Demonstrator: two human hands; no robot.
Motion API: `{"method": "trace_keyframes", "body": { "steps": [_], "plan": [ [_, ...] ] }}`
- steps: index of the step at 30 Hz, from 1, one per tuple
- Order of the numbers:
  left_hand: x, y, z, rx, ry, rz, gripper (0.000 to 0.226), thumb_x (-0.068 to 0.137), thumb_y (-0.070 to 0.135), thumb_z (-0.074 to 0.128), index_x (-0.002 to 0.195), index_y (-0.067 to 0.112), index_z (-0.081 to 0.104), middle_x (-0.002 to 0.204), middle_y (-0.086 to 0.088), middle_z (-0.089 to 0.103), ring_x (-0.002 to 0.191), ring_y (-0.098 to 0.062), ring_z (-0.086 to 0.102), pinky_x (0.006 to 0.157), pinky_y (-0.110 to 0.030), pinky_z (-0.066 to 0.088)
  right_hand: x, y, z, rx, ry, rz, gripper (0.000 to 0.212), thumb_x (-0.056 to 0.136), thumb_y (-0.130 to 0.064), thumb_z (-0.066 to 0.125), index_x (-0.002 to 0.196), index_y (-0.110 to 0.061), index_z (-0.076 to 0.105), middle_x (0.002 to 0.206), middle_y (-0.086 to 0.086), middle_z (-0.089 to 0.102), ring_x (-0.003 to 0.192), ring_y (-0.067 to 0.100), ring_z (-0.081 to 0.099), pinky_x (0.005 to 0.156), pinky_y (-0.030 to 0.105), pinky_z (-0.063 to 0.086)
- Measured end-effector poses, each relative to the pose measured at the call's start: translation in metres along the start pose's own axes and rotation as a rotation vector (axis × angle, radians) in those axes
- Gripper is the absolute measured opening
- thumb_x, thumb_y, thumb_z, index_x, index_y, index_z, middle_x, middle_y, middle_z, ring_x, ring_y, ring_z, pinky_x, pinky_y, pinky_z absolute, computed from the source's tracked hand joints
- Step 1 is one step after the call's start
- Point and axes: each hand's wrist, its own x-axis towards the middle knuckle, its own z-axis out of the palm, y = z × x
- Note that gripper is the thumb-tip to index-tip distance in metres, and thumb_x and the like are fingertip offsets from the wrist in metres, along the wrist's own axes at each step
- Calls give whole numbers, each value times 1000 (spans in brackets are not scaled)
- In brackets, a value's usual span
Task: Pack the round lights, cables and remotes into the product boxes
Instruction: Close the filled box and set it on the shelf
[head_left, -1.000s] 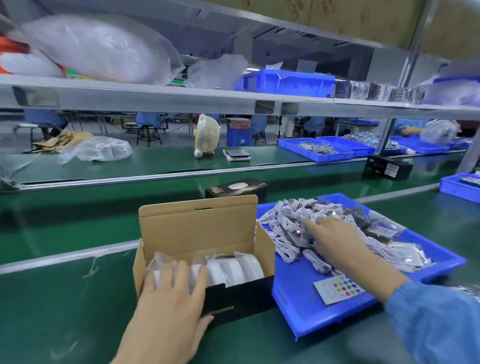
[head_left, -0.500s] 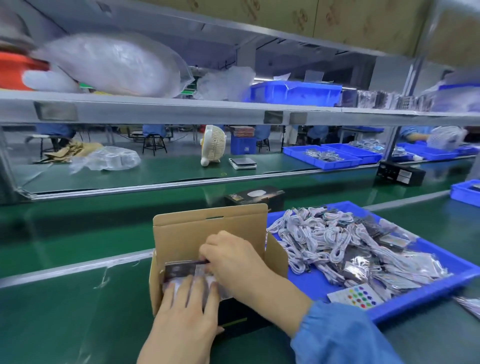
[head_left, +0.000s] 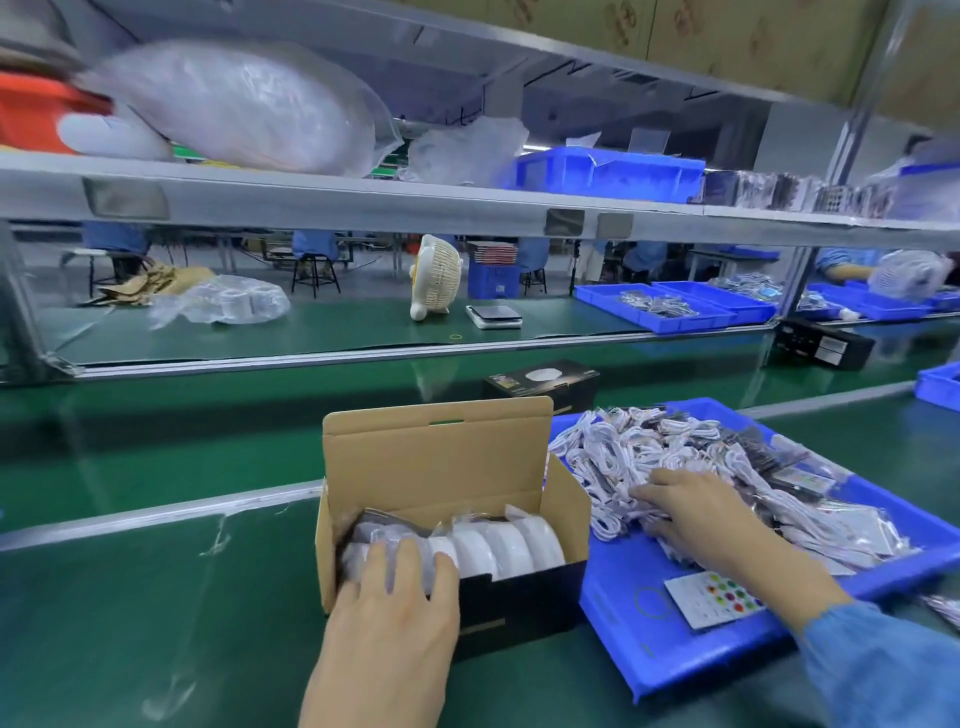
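I am watching the left hand (head_left: 387, 597) resting with relaxed, straight fingers over the front wall of the open product box (head_left: 452, 525) on the green desk (head_left: 156, 597), pressing lightly on the bagged items at the box's left end, while the right hand (head_left: 696, 506) is reaching into the blue tray (head_left: 675, 654) just right of the box, its fingers spread over the heap of cables (head_left: 623, 452); I cannot tell whether it is gripping one yet. Inside the box, a row of round lights (head_left: 504, 545) is standing on edge, filling the right part, with a dark flat packet (head_left: 384, 519) tucked in at the left behind them. A remote (head_left: 714, 597) with coloured buttons is lying flat on the tray floor, near the tray's front edge and right of the box. I am judging the cables to be light, limp and coiled in small bundles, likely to snag on their neighbours, so one is best pinched across the middle of its coil and lifted clear of the heap. The lights look rigid but are wrapped in slick plastic sleeves, so they would be taken by the rim, not the film. The remote looks thin and light, best lifted by an edge. The box's cardboard lid is standing upright behind the lights, leaving the opening free. A closed black box (head_left: 543, 382) is sitting on the desk behind the open one.
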Motion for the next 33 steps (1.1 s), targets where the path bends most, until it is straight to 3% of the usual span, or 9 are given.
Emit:
{"method": "trace_keyframes", "body": {
  "steps": [5,10,16,19,24,26,28,30,33],
  "plan": [
    [-2,3,1,7,22,38,53,21,12,97,67,0,73,79,-21,72,71,-38,73,40,-36,53,3,11,-15,585,534,104,23,92,-10,59,111,-18,69,87,-6,67,86,23,65,76,34,48],
    [-5,-1,2,-9,58,61,52,26,13,97,71,-1,74,83,-20,73,73,-37,73,42,-37,55,10,-18,-8,388,-6,134,48,87,-41,66,132,-28,52,111,-2,61,107,18,58,86,29,45],
    [-4,-3,7,38,160,87,19,64,19,69,71,2,76,85,-16,74,73,-32,74,42,-32,54,33,-33,3,381,380,99,42,93,-33,59,135,-28,53,124,-6,52,116,15,51,80,29,45],
    [-7,-4,7,29,121,77,46,33,16,96,73,3,76,86,-16,75,75,-31,74,44,-31,53,61,-43,-8,244,111,-44,37,93,-22,55,130,-18,53,131,1,54,124,24,49,93,35,46],
    [-8,-5,5,-26,120,87,54,27,19,97,74,4,77,88,-14,75,76,-29,75,46,-29,55,74,-51,-7,188,10,-28,21,92,-15,50,107,-14,64,109,10,67,106,29,60,76,30,46],
    [-10,-6,5,-47,134,96,53,27,20,97,74,4,77,88,-14,75,77,-29,75,46,-29,55,61,-43,-17,375,171,74,25,93,-20,55,115,-18,66,109,8,69,104,28,61,77,31,48],
    [-8,-6,7,-81,136,85,51,27,21,96,71,6,77,85,-12,76,75,-27,75,45,-28,55,33,-34,-40,718,581,229,26,89,-27,66,114,-23,66,98,-3,71,94,22,67,79,33,51],
    [-6,-3,6,-72,146,73,36,39,22,91,69,7,77,84,-10,76,75,-26,75,46,-27,54,-6,-46,-77,1033,920,136,27,80,-41,75,104,-38,63,85,-19,69,81,3,68,70,13,49],
    [-7,0,4,-30,103,67,24,68,14,54,72,5,77,84,-12,75,77,-27,74,49,-27,55,-32,-111,-112,1118,734,-299,23,78,-53,71,87,-34,60,83,-20,68,78,1,66,67,12,49]
  ]
}}
